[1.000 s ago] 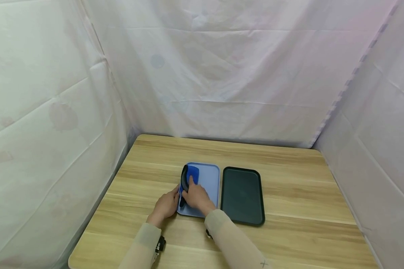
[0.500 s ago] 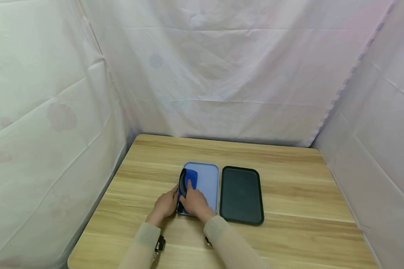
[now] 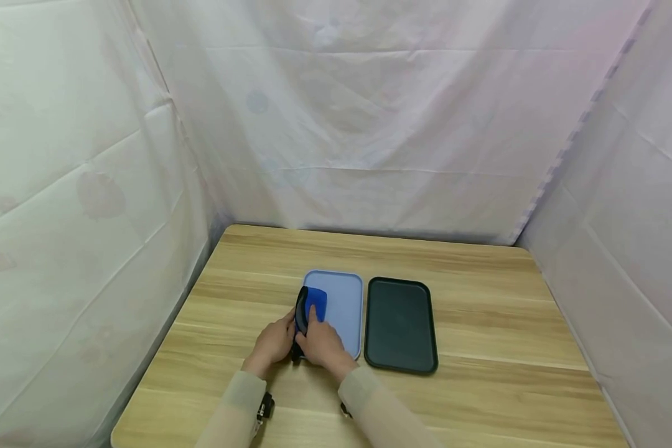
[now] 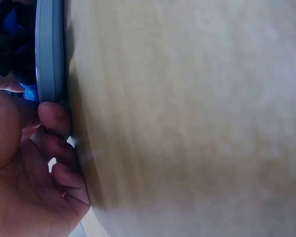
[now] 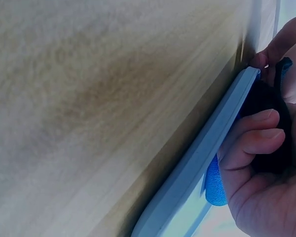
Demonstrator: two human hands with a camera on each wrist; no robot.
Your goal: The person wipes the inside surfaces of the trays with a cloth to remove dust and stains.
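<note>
Now I have, between my two hands, one bright blue, soft-looking fabric piece with a curved black band (image 3: 315, 298); what exactly it is, I cannot tell. It lies along the left side of one light-blue, shallow, rectangular tray (image 3: 344, 305). My right hand (image 3: 320, 342) holds this piece with bent fingers round its black part, while the index finger stays straight upon the blue, probably for better guiding. My left hand (image 3: 274, 339) pinches the tray's rim narrowly, I think so that it does not slide. To the right of my right hand, near the first tray but apart, is one dark green rectangular tray (image 3: 400, 323), touched by neither hand. So trays are two, the blue piece only one. Beneath everything is one wood-patterned table (image 3: 481, 323); beyond my hands hangs pale cloth (image 3: 369, 124).
</note>
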